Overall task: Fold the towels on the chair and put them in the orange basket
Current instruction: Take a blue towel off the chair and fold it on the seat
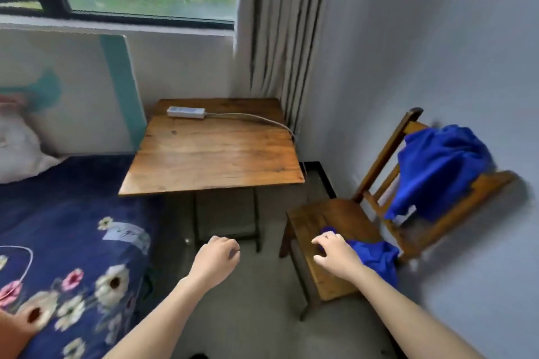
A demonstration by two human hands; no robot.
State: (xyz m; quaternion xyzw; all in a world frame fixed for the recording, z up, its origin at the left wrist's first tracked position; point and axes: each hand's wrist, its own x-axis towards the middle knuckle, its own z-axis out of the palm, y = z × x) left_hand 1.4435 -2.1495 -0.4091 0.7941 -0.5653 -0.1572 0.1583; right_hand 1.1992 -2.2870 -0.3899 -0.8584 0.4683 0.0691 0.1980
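A wooden chair (323, 221) stands at the right by the wall. One blue towel (437, 166) hangs bunched over its backrest. A second blue towel (376, 256) lies crumpled on the seat and spills over its right edge. My right hand (335, 253) is on this towel's near end, fingers curled down onto the cloth. My left hand (217, 256) hovers over the floor left of the chair, fingers loosely curled, holding nothing. An orange edge (11, 335) at the bottom left corner may be the basket; most of it is out of view.
A small wooden table (210, 160) with a white power strip (185, 111) and its cable stands ahead under the window. A bed with a dark blue floral cover (58, 242) fills the left. Curtains (280, 38) hang in the corner. Grey floor lies between bed and chair.
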